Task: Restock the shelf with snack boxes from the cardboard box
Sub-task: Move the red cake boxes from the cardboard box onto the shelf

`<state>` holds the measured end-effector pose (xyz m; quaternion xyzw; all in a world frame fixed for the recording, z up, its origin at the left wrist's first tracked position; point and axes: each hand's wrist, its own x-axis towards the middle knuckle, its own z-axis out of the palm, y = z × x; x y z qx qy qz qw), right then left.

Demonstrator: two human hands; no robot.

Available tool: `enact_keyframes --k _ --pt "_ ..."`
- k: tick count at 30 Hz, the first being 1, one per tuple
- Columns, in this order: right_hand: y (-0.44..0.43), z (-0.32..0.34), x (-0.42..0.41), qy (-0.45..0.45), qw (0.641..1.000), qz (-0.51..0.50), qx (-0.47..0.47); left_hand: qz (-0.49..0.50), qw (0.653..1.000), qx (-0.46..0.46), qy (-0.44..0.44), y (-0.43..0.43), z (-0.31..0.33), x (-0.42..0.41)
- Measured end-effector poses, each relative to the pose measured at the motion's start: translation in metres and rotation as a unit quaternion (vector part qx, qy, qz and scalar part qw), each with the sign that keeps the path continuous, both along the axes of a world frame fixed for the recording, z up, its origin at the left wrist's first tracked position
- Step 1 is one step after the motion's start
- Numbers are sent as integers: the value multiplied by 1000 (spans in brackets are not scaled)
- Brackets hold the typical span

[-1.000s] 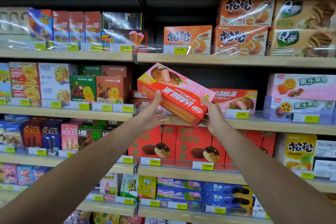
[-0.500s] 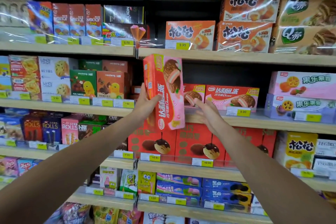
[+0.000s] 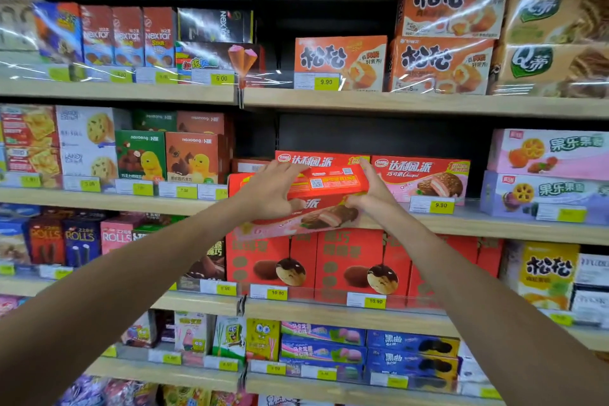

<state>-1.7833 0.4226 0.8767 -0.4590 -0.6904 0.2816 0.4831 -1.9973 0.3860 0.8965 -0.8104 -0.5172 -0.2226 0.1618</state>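
Observation:
A red and pink snack box [image 3: 329, 188] with a chocolate pie picture lies lengthwise at the front edge of the middle shelf [image 3: 494, 224], its red side up and its pink face tipped toward me. My left hand [image 3: 273, 189] lies spread over its left end with straight fingers. At the box's right end, my right hand [image 3: 374, 191] holds it with fingers up the end. Behind it stand two boxes of the same kind [image 3: 425, 175] upright on the shelf. The cardboard box is out of view.
Shelves of packed snacks fill the view: green and brown boxes [image 3: 171, 158] to the left, pink and purple boxes [image 3: 547, 175] to the right, red boxes [image 3: 359, 264] on the shelf below. A dark gap [image 3: 379, 135] opens above the pie boxes. Price tags line every shelf edge.
The box has turned from standing on end in my left hand to lying flat and has moved down onto the shelf edge. My right hand, free before, now holds its right end.

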Motion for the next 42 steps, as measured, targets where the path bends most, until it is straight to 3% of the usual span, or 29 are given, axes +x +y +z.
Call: enact_keyframes --k 4,10,19,27,34,42 --pt "6 12 26 -15 999 34 -9 -25 998 27 53 16 24 10" --pt "22 31 51 -8 999 -18 42 -62 991 79 85 45 58 35" --pt "64 63 56 45 991 -66 111 -34 994 103 20 85 69 46" --pt "102 57 48 75 982 -103 142 -11 998 58 20 107 90 48" --pt "114 38 43 66 981 -135 122 16 1000 -8 -10 129 64 47" --pt "128 9 29 38 990 -113 73 38 999 6 -12 137 28 30"
